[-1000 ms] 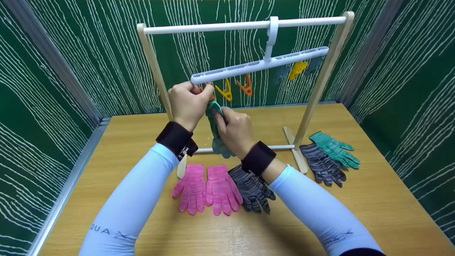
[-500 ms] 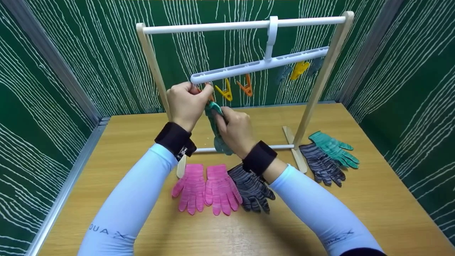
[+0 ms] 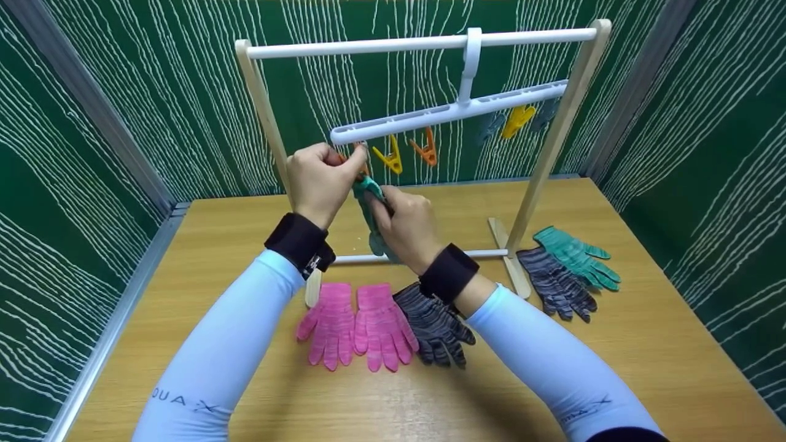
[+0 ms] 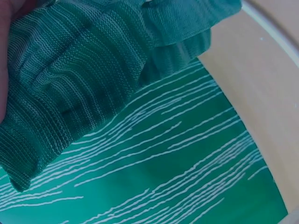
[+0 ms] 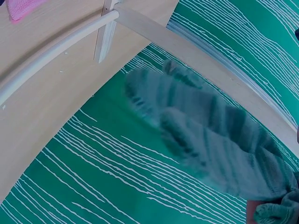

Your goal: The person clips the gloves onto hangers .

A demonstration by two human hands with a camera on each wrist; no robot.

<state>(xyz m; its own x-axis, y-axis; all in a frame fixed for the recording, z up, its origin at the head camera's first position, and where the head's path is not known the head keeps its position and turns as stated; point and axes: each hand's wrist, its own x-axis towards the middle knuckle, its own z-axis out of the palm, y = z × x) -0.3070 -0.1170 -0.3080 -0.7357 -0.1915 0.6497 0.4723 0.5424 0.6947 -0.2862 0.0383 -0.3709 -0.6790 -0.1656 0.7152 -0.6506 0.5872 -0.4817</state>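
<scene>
In the head view my left hand (image 3: 320, 182) pinches an orange clothespin (image 3: 363, 169) under the left end of the white hanger (image 3: 417, 122). Just below and to the right, my right hand (image 3: 410, 226) grips a green knit glove (image 3: 366, 212) near its cuff, the cuff's edge at the clothespin. Whether the clothespin bites the cuff is hidden by the fingers. The glove's striped cloth (image 4: 88, 65) fills the top of the left wrist view. Its loose fingers (image 5: 205, 140) dangle, blurred, in the right wrist view. A yellow clothespin (image 3: 389, 156) and another orange one (image 3: 425, 148) hang alongside.
The hanger hooks over the bar (image 3: 381, 45) of a wooden rack. Farther right hang a yellow clothespin (image 3: 517, 122) and bluish-grey ones. On the table (image 3: 245, 233) lie two pink gloves (image 3: 334, 325), a dark grey glove (image 3: 435, 328), another dark one (image 3: 556, 283) and a green one (image 3: 577, 258).
The green glove's hanging end has drawn up and swung slightly behind my right hand. My left wrist has shifted a little left; both hands keep their holds.
</scene>
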